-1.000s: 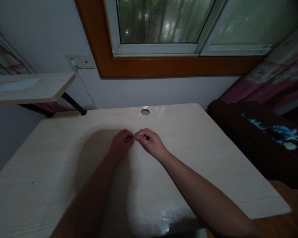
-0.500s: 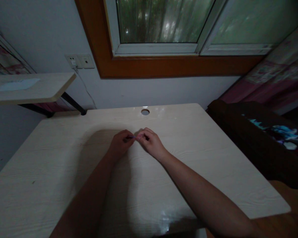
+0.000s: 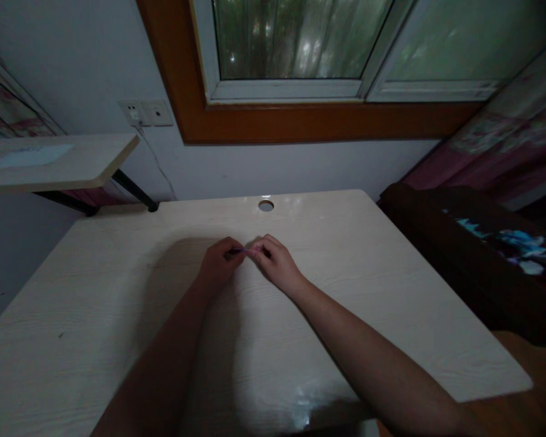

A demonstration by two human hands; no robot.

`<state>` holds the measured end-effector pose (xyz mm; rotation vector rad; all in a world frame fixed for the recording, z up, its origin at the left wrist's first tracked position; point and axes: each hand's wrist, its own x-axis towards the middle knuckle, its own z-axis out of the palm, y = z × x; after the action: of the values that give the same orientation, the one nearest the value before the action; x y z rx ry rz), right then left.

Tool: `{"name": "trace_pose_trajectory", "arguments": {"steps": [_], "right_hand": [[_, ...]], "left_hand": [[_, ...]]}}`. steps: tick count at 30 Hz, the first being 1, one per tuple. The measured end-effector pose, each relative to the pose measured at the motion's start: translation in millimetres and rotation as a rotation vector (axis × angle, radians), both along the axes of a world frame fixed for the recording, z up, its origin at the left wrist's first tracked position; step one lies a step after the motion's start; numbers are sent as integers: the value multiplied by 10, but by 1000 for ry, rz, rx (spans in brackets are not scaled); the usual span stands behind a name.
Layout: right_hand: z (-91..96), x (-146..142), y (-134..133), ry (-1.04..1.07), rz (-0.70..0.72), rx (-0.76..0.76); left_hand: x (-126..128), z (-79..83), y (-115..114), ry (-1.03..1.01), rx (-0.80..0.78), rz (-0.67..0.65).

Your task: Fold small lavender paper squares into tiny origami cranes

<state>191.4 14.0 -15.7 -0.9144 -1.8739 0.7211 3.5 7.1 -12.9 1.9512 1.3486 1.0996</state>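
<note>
Near the middle of the pale tabletop's (image 3: 377, 267) far edge is a round hole (image 3: 266, 206). By the far left corner, a raised shelf (image 3: 95, 156) on black legs (image 3: 134, 189) bears a light sheet (image 3: 31, 156). Behind the far edge, a white cable (image 3: 157, 161) hangs from a wall socket (image 3: 134, 113), left of a brown-framed window (image 3: 291, 91). Beyond the right edge are a patterned pink curtain (image 3: 495, 136) and dark brown furnishing (image 3: 430, 237).

Slim purplish object (image 3: 238, 249), mostly hidden
</note>
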Motion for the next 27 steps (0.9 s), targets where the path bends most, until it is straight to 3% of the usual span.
{"name": "trace_pose_trajectory", "arguments": {"steps": [20, 27], "right_hand": [[-60, -11, -1, -43, 24, 31], [-45, -21, -13, -70, 17, 4]], "left_hand": [[-9, 31, 1, -53, -63, 80], [-57, 52, 32, -200, -162, 272]]}}
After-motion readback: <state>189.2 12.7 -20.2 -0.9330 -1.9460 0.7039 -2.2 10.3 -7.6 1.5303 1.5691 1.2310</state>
